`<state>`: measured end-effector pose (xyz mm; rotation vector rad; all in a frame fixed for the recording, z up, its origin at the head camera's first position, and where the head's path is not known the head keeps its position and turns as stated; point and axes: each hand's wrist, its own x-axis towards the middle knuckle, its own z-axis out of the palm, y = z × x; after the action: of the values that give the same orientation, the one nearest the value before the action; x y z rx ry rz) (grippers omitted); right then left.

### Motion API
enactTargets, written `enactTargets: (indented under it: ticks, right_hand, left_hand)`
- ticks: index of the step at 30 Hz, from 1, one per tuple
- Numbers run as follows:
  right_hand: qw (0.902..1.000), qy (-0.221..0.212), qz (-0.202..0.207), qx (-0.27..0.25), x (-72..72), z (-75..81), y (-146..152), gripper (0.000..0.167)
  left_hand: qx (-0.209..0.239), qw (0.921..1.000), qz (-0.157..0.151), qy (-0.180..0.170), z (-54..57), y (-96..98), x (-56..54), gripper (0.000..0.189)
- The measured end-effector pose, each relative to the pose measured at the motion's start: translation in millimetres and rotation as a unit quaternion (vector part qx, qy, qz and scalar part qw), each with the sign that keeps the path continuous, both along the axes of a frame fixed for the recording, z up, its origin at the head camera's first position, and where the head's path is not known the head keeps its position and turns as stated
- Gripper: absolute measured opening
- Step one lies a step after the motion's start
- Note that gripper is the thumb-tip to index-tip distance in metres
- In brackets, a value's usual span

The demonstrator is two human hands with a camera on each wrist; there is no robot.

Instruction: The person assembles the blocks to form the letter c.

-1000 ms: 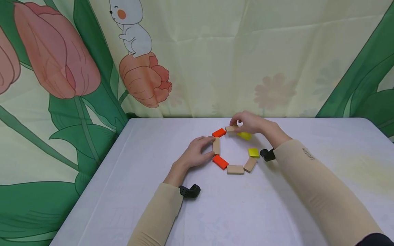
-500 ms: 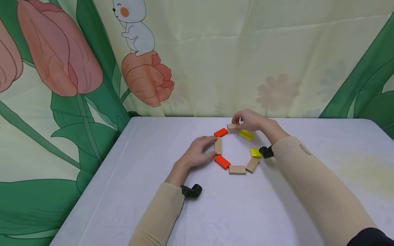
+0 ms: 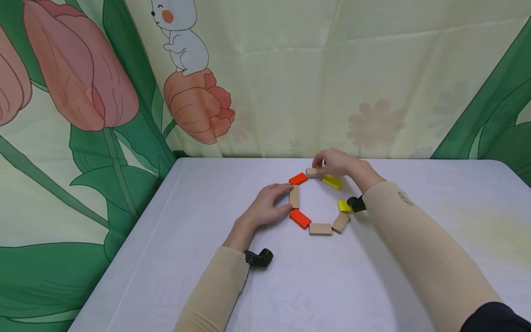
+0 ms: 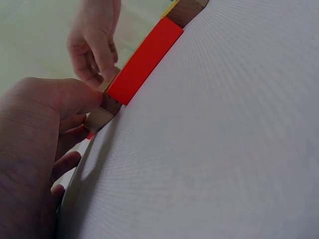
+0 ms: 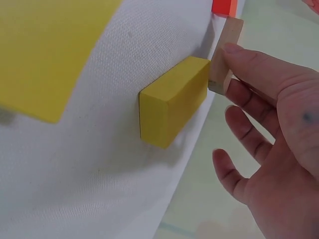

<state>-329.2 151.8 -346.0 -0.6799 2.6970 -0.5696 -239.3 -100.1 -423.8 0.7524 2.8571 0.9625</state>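
Wooden blocks lie on the white-covered table in a ring with a gap on its right side. My left hand [image 3: 264, 207] spans the plain wooden block [image 3: 294, 197] on the ring's left, thumb at its near end and fingers at its far end. At the back, my right hand [image 3: 338, 163] pinches another plain wooden block [image 5: 225, 57] between thumb and finger. This block stands between the far red block [image 3: 298, 179] and the far yellow block [image 5: 174, 102]. In the left wrist view, the near red block [image 4: 144, 62] adjoins the block under my left thumb.
Two plain blocks, one at the front [image 3: 321, 229] and one at the front right [image 3: 340, 222], continue the ring. A second yellow block [image 3: 343, 206] lies beside my right wrist's black camera [image 3: 356, 204]. Behind the table's far edge hangs a printed curtain [image 3: 282, 92].
The head view has shifted slightly. My right wrist has moved a little left, so its camera now covers part of the nearer yellow block. Both hands keep their holds.
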Motion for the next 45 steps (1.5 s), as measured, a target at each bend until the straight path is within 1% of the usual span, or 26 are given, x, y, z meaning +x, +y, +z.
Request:
enactTargets:
  ticks: [8, 15, 22, 32, 45]
  right_hand:
    - [0.9999, -0.011, -0.004, 0.007, -2.3, -2.8, -2.1, 0.022]
    - [1.0, -0.003, -0.003, 0.002, 0.1, -6.7, -2.3, 0.022]
    - [1.0, -0.005, -0.005, -0.005, 1.5, -7.2, -1.5, 0.024]
    - [1.0, -0.006, -0.001, -0.005, -0.1, -7.9, -2.2, 0.024]
    - [0.9999, -0.007, -0.009, -0.012, 1.1, -7.9, -0.8, 0.025]
  left_hand:
    - [0.005, 1.0, 0.0, -0.002, -0.1, 0.0, 0.3, 0.057]
    - [0.003, 1.0, -0.001, -0.003, 0.7, 1.4, 1.3, 0.057]
    - [0.001, 0.9999, 0.003, -0.011, 2.4, 1.8, 2.2, 0.057]
    - [0.001, 0.9999, 0.004, -0.011, 3.2, 1.1, 2.6, 0.057]
    - [0.001, 1.0, 0.004, -0.006, 3.2, 0.5, 3.1, 0.057]
